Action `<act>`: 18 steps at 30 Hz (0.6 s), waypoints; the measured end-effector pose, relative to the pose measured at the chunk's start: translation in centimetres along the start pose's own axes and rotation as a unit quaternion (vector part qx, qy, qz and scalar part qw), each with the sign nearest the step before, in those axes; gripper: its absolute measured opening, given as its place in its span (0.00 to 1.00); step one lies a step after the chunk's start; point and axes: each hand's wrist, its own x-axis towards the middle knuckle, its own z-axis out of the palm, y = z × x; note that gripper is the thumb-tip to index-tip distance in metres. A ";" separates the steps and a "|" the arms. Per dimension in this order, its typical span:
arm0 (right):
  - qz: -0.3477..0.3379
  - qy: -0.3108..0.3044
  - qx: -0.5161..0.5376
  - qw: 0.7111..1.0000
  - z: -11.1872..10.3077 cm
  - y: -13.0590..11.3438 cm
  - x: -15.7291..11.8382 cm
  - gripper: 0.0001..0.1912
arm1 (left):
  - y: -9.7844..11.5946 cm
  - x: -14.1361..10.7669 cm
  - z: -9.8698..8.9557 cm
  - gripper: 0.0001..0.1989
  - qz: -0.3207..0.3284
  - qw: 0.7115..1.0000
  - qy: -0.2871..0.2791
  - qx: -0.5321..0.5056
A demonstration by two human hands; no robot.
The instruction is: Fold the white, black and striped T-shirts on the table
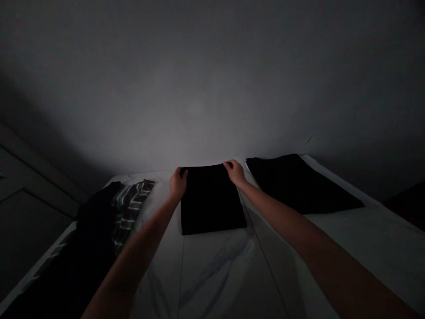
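A folded black cloth (212, 199) lies in a neat rectangle on the white marbled surface (215, 274), near the wall. My left hand (178, 182) pinches its far left corner between thumb and fingers. At the far right corner, my right hand (235, 172) grips the edge in the same way. Both arms reach forward from the bottom of the view.
Another folded black cloth (299, 186) rests at the right, close to the wall (199, 88). Along the left edge lie dark clothes (83, 248) and a striped garment (131, 204), loosely heaped. The lighting is dim.
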 end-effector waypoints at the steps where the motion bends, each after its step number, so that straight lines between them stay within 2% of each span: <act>1: 0.024 -0.006 -0.027 0.999 1.3 0.2 1.1 0.13 | -0.4 1.2 1.5 0.12 -0.016 1.000 -0.011 0.023; 4: 0.064 -0.018 -0.065 0.996 4.3 1.7 2.8 0.12 | -2.0 2.9 5.2 0.13 -0.057 0.995 -0.038 0.067; 7: 0.082 -0.021 -0.098 0.992 5.9 3.5 2.8 0.13 | -3.5 3.0 6.9 0.13 -0.057 0.994 -0.033 0.084; 12: 0.050 -0.001 -0.203 0.978 6.7 4.3 2.4 0.16 | -4.7 2.9 7.4 0.13 -0.009 0.986 -0.016 0.168; 15: 0.069 0.021 -0.234 0.970 6.3 3.5 2.2 0.21 | -4.7 3.0 7.2 0.14 -0.006 0.976 -0.004 0.217; 18: 0.096 -0.016 -0.250 0.963 5.0 2.9 1.2 0.26 | -4.4 2.7 6.2 0.18 -0.027 0.973 -0.039 0.224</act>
